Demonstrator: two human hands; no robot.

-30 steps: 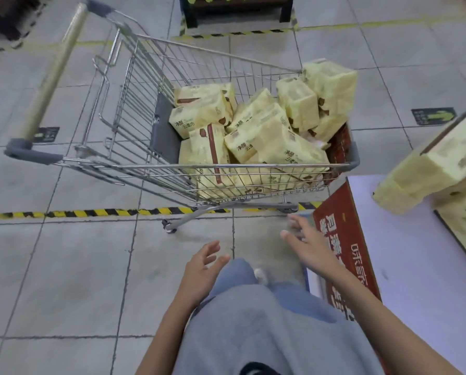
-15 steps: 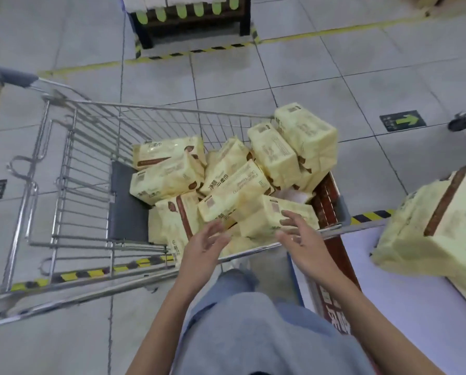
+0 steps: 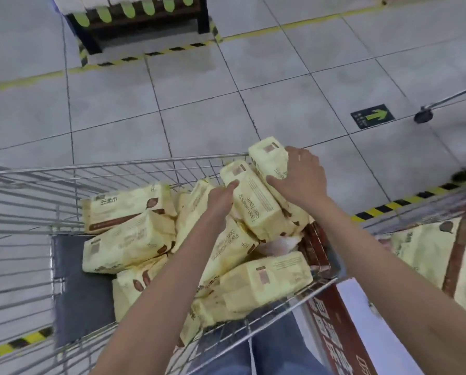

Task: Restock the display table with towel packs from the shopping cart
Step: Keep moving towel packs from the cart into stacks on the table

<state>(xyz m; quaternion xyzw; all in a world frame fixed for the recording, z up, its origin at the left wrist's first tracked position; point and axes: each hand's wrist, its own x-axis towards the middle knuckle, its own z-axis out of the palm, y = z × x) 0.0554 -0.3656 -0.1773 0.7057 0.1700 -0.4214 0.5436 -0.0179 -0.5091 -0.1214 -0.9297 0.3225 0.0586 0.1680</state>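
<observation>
You are looking down on a floor of pale grey tiles (image 3: 280,77) with dark grout lines; a yellow line (image 3: 294,27) crosses it far ahead of you; behind that line stands a dark wooden stand (image 3: 145,25) (green tabs along its upper edge), bordered by yellow-and-black hazard tape (image 3: 150,54); to your right lies a green arrow sticker (image 3: 372,116), a black caster (image 3: 423,116) near it; the light is even.

Both arms reach forward, left hand (image 3: 221,196) and right hand (image 3: 300,180) clasping towel packs (image 3: 256,209) between them, fingers curled.
</observation>
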